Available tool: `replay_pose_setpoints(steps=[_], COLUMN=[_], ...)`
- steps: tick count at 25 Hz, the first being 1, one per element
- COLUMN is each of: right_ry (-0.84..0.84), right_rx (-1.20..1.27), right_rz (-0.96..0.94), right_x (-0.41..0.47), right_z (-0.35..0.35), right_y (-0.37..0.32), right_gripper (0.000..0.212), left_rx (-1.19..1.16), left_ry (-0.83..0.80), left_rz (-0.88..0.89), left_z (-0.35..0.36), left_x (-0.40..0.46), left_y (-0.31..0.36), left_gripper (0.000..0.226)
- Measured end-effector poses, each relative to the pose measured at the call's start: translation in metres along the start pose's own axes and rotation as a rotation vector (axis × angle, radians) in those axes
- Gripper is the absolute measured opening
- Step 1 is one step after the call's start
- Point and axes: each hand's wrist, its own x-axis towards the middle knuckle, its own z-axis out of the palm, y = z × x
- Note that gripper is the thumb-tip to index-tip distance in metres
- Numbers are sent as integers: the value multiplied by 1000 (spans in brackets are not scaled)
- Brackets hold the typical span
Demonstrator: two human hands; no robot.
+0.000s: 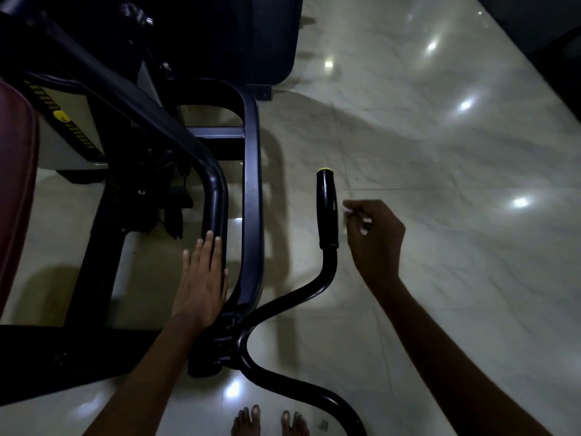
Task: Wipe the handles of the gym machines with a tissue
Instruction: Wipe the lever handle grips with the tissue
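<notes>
Just one view here, a wide-angle cam on the person's head, looking steeply down. It sits close over both hands, left hand and right hand, with the machine frame at the left, glossy floor filling the right, bare toes at the bottom edge.

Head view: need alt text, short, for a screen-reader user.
A person's right hand, pinching a small white tissue, is just right of a black gym machine handle with a yellow end cap. The left hand rests flat, fingers extended, on a curved black frame tube. Below lie a glossy pale tiled floor and bare toes.
</notes>
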Motion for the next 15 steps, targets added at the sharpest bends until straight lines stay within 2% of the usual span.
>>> replay_pose_setpoints(steps=[4, 7, 11, 15], right_ry=[24, -27, -70, -75], right_rx=[8, -8, -22, -35], right_rz=[18, 46, 139, 250], right_x=[45, 62, 60, 40], right_z=[28, 42, 45, 36], right_y=[9, 15, 18, 14], right_gripper=[20, 18, 10, 13], left_rx=[-58, -156, -333, -354], left_ry=[8, 36, 94, 127], left_rz=[9, 23, -2, -12], left_z=[0, 3, 8, 10], left_x=[-1, -1, -1, -1], left_y=[1, -2, -5, -3], left_gripper=[65, 65, 65, 65])
